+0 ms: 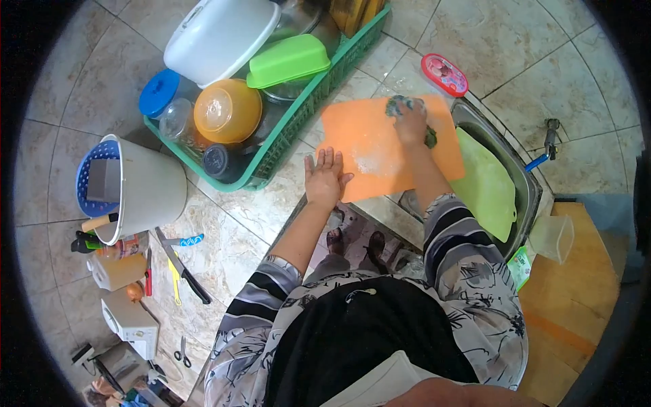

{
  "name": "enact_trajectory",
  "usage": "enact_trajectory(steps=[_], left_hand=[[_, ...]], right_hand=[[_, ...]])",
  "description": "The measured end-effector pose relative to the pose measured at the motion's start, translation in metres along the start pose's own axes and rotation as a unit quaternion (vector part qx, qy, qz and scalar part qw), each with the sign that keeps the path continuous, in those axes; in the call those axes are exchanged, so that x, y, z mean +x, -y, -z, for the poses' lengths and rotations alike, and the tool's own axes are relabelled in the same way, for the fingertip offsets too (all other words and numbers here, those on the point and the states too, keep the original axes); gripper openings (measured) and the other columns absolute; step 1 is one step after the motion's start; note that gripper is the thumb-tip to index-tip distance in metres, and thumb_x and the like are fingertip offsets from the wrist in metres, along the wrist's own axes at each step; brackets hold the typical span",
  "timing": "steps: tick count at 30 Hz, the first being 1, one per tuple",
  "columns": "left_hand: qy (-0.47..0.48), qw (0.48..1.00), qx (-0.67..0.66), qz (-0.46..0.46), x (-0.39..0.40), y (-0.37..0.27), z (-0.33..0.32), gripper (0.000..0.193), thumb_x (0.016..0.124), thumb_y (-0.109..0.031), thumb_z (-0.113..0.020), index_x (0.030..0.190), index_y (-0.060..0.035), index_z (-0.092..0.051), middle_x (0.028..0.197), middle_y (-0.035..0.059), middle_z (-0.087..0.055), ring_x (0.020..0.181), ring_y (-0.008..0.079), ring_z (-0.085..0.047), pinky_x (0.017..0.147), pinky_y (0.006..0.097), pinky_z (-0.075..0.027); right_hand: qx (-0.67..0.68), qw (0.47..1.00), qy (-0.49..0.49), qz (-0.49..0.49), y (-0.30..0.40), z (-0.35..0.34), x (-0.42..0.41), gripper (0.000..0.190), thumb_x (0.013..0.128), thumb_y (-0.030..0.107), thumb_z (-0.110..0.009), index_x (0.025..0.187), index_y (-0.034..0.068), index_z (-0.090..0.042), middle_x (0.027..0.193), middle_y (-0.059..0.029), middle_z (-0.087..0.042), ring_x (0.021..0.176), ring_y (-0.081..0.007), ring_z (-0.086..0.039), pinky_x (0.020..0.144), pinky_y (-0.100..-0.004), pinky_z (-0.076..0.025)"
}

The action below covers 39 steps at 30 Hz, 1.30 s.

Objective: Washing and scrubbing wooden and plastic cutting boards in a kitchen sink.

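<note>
An orange flexible cutting mat [376,173] lies on the tiled counter and reaches over the edge of the sink. My left hand [324,178] rests flat on its left edge, fingers spread, holding nothing. Near the mat's far edge, my right hand [411,122] presses a bluish-green scrubbing pad [393,105] against it. A dark green piece [431,137] shows beside my right wrist; whether it belongs to the pad I cannot tell. Whitish suds [370,162] spread over the middle of the mat. A light green cutting mat [485,178] lies in the steel sink [534,191].
A green plastic basket [264,168] of bowls and containers stands at the back left. A pink oval container [444,75] sits behind the sink, near the tap [551,137]. On the left counter are a white bucket [152,183], a black-handled knife [190,280] and scissors [183,352].
</note>
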<state>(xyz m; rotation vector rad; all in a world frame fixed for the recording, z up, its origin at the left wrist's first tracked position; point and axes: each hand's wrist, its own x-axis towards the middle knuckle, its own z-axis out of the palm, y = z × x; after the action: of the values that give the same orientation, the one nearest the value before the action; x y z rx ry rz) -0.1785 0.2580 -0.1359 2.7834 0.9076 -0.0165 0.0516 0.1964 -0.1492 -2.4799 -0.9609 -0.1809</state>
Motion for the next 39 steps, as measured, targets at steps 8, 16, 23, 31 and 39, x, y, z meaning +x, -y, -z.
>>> enact_trajectory(steps=[8, 16, 23, 31, 39], left_hand=[[0.006, 1.0, 0.014, 0.002, -0.002, 0.005, 0.001, 0.058, 0.077, -0.047, -0.04, 0.124, -0.0124, -0.033, 0.129, 0.008, -0.031, 0.121, 0.0201, -0.025, 0.1, 0.0442, -0.009], [0.028, 0.999, 0.041, 0.018, 0.001, 0.004, 0.0, 0.059, 0.077, -0.049, -0.04, 0.124, -0.0137, -0.032, 0.13, 0.0066, -0.029, 0.121, 0.0196, -0.025, 0.1, 0.0441, -0.008], [-0.001, 1.0, 0.025, -0.013, 0.002, -0.002, 0.001, 0.058, 0.077, -0.047, -0.041, 0.123, -0.0129, -0.034, 0.128, 0.0083, -0.031, 0.12, 0.0205, -0.026, 0.099, 0.0446, -0.009], [0.012, 1.0, 0.014, 0.006, -0.001, 0.004, -0.003, 0.058, 0.078, -0.045, -0.041, 0.123, -0.0102, -0.033, 0.129, 0.0093, -0.03, 0.121, 0.0222, -0.025, 0.099, 0.0449, -0.009], [-0.026, 0.997, -0.065, -0.029, 0.003, 0.006, -0.005, 0.065, 0.073, -0.04, -0.052, 0.123, -0.0052, -0.03, 0.127, 0.0155, -0.029, 0.118, 0.0306, -0.027, 0.096, 0.0358, -0.025]], right_hand=[[-0.005, 0.991, 0.059, 0.118, -0.013, 0.015, -0.034, 0.038, 0.062, 0.011, -0.058, 0.099, 0.015, -0.056, 0.111, -0.0154, -0.043, 0.101, -0.0363, -0.039, 0.086, -0.0446, -0.033], [0.006, 0.985, 0.045, 0.168, 0.025, -0.008, -0.034, 0.03, 0.07, 0.007, -0.048, 0.097, 0.014, -0.057, 0.112, -0.0166, -0.042, 0.101, -0.0356, -0.04, 0.084, -0.0445, -0.033], [0.006, 0.996, -0.041, 0.083, -0.013, -0.01, 0.016, 0.036, 0.058, 0.003, -0.057, 0.092, 0.013, -0.06, 0.103, -0.0144, -0.047, 0.091, -0.0334, -0.044, 0.079, -0.0414, -0.036], [0.048, 0.963, 0.03, 0.265, 0.017, 0.02, -0.062, 0.032, 0.062, 0.007, -0.053, 0.092, 0.018, -0.061, 0.102, -0.0081, -0.047, 0.094, -0.0305, -0.044, 0.081, -0.0428, -0.034], [-0.016, 0.993, 0.005, 0.114, 0.04, -0.005, -0.001, 0.034, 0.068, 0.029, -0.059, 0.101, 0.027, -0.055, 0.114, -0.0086, -0.041, 0.106, -0.0342, -0.035, 0.082, -0.0582, -0.024]])
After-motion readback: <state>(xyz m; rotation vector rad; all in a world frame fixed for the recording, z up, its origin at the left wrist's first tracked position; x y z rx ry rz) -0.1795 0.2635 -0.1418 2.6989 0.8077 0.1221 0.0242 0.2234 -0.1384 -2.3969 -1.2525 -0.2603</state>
